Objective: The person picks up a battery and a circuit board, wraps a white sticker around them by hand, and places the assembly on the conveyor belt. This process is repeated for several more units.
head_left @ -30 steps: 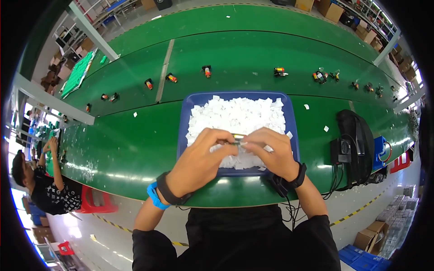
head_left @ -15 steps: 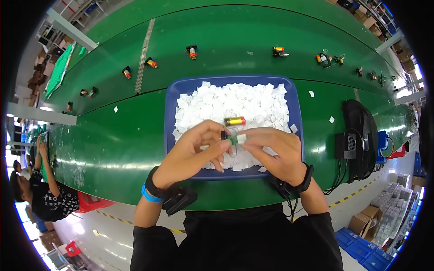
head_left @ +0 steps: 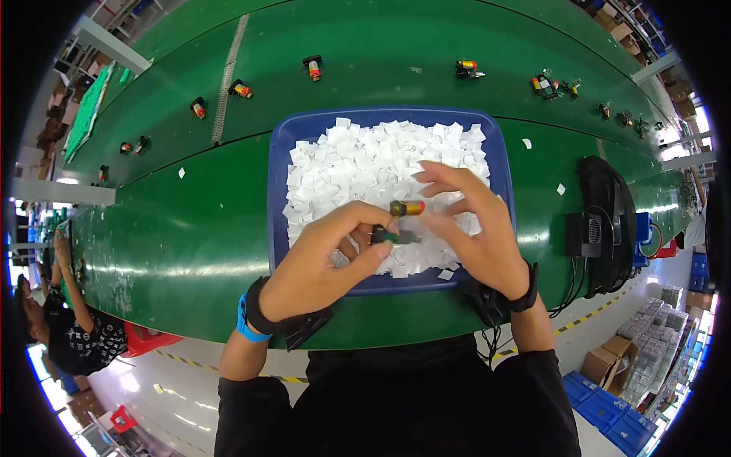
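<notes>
My left hand (head_left: 324, 259) pinches a small green circuit board (head_left: 391, 238) with a black part on it, above the tray. Just beyond the board is a cylindrical battery (head_left: 408, 208), dark at one end and orange-red at the other; thin wires seem to join them, though blur hides the detail. To the right, my right hand (head_left: 489, 232) is apart from the board, its fingers spread and slightly smeared. No object shows between them. Under both hands lies a heap of small white square pieces (head_left: 350, 164) in a blue tray (head_left: 277, 190).
Similar battery-and-board assemblies, such as this one (head_left: 313, 68), are spread along the green conveyor belt (head_left: 381, 46) beyond the tray. A black bag (head_left: 609, 221) and a black boxy device (head_left: 585, 240) with cables sit at right. Another person (head_left: 84, 331) works at far left.
My right hand has let go at the board and moved up and right, its fingers spreading. My left hand still holds the board. The whole view has shifted slightly.
</notes>
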The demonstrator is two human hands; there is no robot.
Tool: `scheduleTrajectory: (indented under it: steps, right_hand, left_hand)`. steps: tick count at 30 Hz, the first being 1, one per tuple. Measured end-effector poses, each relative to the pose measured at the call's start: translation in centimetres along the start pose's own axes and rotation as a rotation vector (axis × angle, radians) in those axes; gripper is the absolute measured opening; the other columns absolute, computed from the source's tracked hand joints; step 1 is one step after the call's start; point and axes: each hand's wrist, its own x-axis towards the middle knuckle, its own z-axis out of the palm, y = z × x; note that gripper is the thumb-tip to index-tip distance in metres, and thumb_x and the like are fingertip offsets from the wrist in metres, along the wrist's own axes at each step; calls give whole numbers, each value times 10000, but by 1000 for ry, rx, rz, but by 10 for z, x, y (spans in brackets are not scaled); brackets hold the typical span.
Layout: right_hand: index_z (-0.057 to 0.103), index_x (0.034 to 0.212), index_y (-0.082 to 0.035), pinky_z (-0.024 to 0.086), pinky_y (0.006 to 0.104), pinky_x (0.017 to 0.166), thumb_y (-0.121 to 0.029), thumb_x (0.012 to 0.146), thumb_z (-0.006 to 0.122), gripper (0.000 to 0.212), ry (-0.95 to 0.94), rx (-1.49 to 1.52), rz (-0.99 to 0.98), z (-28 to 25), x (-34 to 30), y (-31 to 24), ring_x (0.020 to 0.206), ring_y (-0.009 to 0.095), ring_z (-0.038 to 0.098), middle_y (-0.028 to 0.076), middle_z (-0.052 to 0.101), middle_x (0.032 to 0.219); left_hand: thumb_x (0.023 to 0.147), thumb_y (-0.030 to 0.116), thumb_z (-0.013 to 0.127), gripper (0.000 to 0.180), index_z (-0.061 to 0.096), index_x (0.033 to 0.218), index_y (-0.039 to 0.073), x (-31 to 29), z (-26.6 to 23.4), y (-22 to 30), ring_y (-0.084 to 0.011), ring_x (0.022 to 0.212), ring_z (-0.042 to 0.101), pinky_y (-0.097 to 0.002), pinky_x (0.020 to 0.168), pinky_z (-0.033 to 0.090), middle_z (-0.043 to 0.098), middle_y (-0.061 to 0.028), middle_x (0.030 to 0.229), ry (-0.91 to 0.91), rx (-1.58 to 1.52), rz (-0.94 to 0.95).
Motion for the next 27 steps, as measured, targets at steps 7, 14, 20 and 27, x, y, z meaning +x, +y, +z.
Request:
scheduleTrajectory:
  steps: [7,14,20,27]
  right_hand:
    - [685,1086,-25,513,304,770,4,794,767,304,-149,73,-149,1,-7,5,890,172,642,75,700,989]
    - [714,927,-65,501,326,790,3,700,831,264,-169,-42,-394,0,-4,6,895,223,642,55,726,941]
    - [716,899,-66,501,321,773,12,673,830,265,-133,-109,-488,2,-3,6,897,237,641,59,734,945]
    - [713,895,-57,509,304,714,22,671,827,264,-202,-162,-668,11,-6,4,869,235,640,56,740,941]
  left_hand:
    - [941,109,642,188,573,1108,58,-5,2,7,-79,743,543,-245,653,479,539,-1,850,-24,101,-39]
    - [973,61,552,165,530,1135,43,-11,-1,4,-129,968,533,-263,740,504,517,-57,1064,-163,-378,-186]
    - [978,41,531,119,536,1096,38,-10,-2,2,-146,1051,521,-285,807,500,502,-75,1118,-182,-355,-116]
    - [1043,181,452,185,559,1016,32,-8,-3,-4,-164,1093,537,-341,968,430,589,-107,1173,-94,-478,-243]
